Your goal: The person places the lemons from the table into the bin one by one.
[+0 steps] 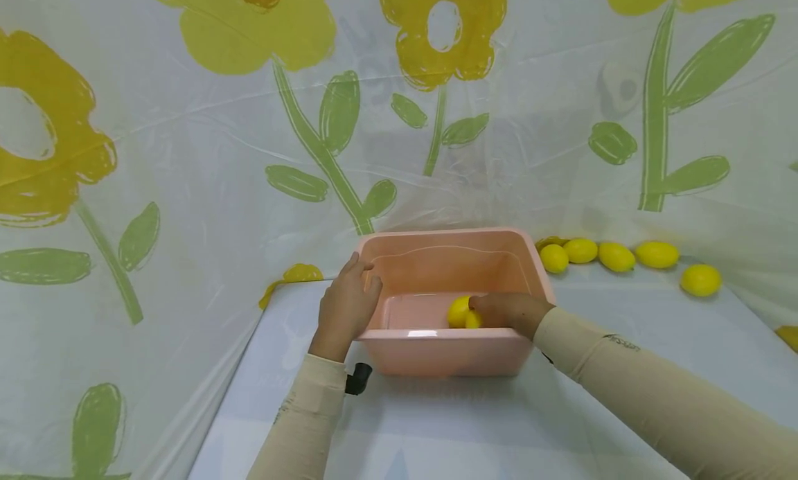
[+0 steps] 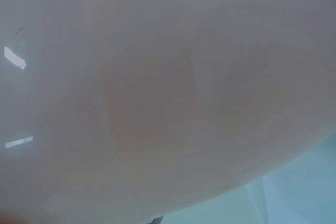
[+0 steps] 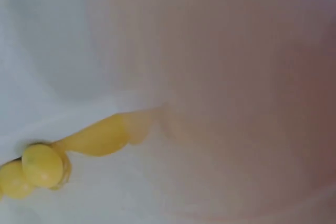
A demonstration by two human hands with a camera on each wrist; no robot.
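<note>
A pink plastic basin [image 1: 439, 355] stands on the white table. My left hand [image 1: 349, 303] grips its left rim, with the thumb on the inner side; part of the fingers is hidden. My right hand [image 1: 508, 310] reaches down inside the basin at the right, its fingertips around a yellow lemon [image 1: 460, 312] close to the floor. Some of that hand's fingers are hidden, and a second yellow patch shows just below them, perhaps another lemon. The left wrist view holds only a blurred pale surface, and the right wrist view is mostly blurred pink.
Several lemons [image 1: 616, 257] lie in a row along the table's back edge, right of the basin; one lemon [image 1: 701, 280] sits apart at the far right. A white curtain [image 1: 206, 189] printed with yellow flowers hangs behind and left of the table [image 1: 274, 411].
</note>
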